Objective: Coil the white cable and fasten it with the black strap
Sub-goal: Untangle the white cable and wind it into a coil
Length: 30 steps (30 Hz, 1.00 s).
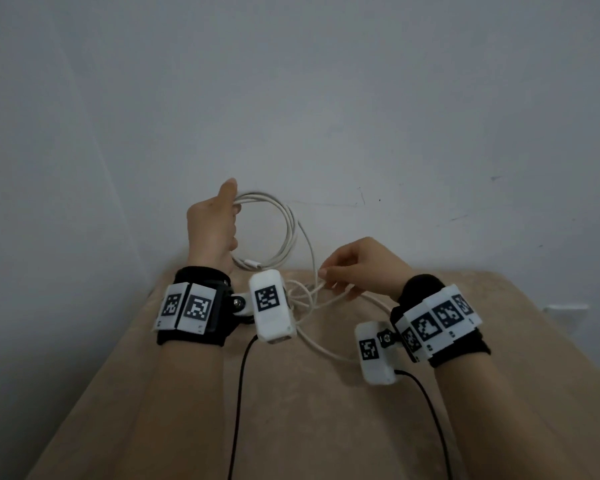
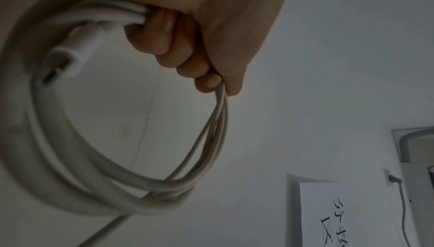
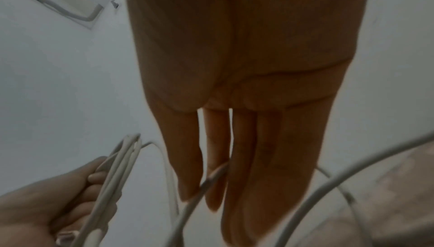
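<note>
The left hand (image 1: 211, 226), raised above the tan table (image 1: 291, 427), curls its fingers (image 2: 164, 33) round several loops of the white cable (image 1: 284, 233), whose plug (image 2: 70, 54) hangs inside the coil. At four o'clock from it, the right hand (image 1: 361, 268) reaches down with fingers nearly straight; it seems to pinch one loose strand (image 3: 211, 178), though blur hides the contact. Slack cable lies on the table between the wrists.
</note>
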Tool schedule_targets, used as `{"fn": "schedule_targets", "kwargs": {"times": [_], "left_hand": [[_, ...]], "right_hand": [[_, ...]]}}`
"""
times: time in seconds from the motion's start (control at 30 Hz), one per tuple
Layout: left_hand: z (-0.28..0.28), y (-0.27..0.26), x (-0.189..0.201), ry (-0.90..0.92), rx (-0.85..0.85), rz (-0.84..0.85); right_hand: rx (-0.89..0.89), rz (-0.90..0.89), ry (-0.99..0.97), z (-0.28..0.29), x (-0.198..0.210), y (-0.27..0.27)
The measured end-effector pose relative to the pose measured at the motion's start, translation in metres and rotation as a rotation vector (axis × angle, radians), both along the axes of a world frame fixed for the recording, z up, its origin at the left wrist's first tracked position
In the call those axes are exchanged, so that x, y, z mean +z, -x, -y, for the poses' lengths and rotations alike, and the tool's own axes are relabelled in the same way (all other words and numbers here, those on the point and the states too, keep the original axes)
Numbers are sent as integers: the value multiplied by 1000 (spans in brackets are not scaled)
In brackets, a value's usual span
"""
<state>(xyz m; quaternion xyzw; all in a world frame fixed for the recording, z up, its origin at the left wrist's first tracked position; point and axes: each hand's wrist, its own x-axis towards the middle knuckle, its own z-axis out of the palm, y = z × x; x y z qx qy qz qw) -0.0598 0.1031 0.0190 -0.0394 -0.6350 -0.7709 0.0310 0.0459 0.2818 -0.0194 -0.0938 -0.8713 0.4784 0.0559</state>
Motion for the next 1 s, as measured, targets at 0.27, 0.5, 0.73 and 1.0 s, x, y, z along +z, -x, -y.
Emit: {"fn": "schedule_targets", "kwargs": {"times": [0.27,0.5,0.73,1.0], "left_hand": [[16,3,3,-129,129,35],[44,13,3,-353,195,104],[19,6,5,-167,34,42],[-13,-14,10,-55,-167,-12]], "right_hand": [[-76,32,-39,-26,-3,-5],[-226,99,-173,-48,-19,-10],[-285,-31,-290,-40,-4,-7],[-15,-374,308,5,8,8]]}}
